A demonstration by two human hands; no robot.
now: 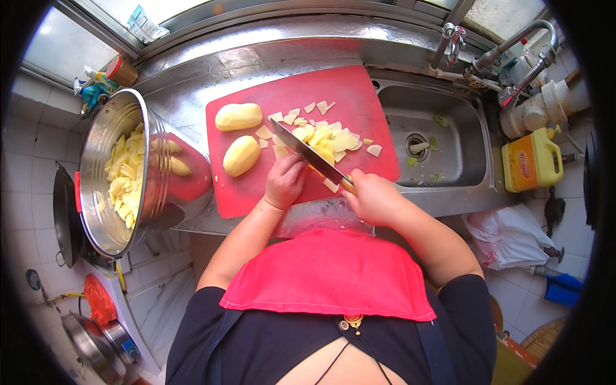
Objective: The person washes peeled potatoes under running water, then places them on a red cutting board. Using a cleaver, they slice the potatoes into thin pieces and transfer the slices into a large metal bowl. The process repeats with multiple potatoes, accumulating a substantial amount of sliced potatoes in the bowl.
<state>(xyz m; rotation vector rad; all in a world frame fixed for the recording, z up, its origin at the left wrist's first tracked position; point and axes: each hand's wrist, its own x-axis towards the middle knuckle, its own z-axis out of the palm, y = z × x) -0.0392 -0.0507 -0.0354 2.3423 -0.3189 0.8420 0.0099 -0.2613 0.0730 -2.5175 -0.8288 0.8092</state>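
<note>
My right hand (378,197) grips the wooden handle of a kitchen cleaver (313,153), whose dark blade slants up and left across the red cutting board (380,120). Just left of the blade, my left hand (287,180) has its fingers curled against or very near it; whatever lies under those fingers is hidden. A heap of sliced potato (332,137) is spread beyond the cleaver, with loose pieces around it. Two whole peeled potatoes, one above (238,117) and one below (242,156), rest on the board's left part.
A large steel pot (180,192) holding potato slices (126,175) stands left of the board. On the right is a steel sink (452,159) with vegetable scraps, under a faucet (524,33). A yellow jug (532,159) stands beyond the sink. The steel counter's front edge borders my apron (332,274).
</note>
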